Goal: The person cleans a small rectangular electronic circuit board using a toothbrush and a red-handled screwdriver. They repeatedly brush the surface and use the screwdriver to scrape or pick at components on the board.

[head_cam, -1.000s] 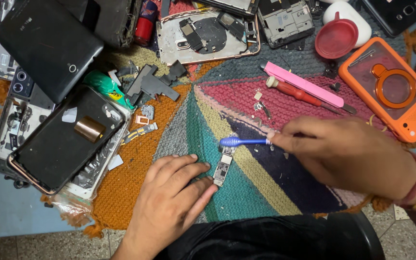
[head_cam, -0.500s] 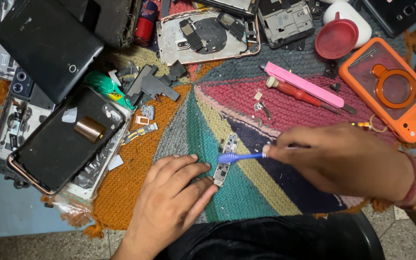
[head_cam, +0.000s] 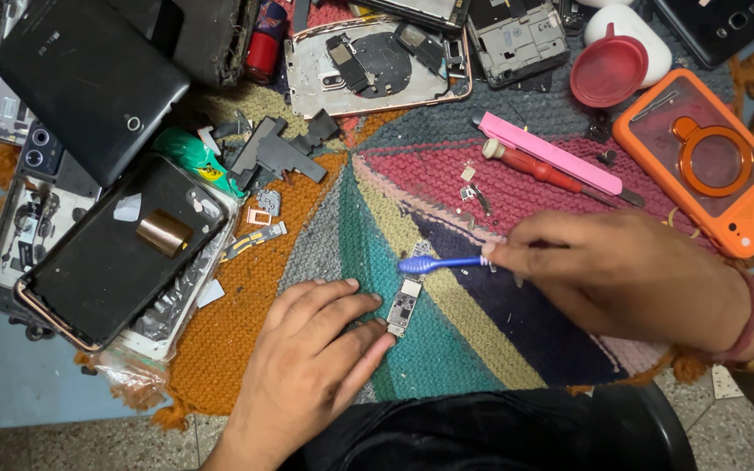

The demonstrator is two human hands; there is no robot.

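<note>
Woven mat, right hand pinching toothbrush

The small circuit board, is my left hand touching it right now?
Touching. The head view shows the left hand's fingertips pressed against the edge of the small circuit board, with no gap visible between them.

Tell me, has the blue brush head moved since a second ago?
Yes. The blue brush head dropped from above the small circuit board down to its top edge.

bare mat beside circuit board
</note>
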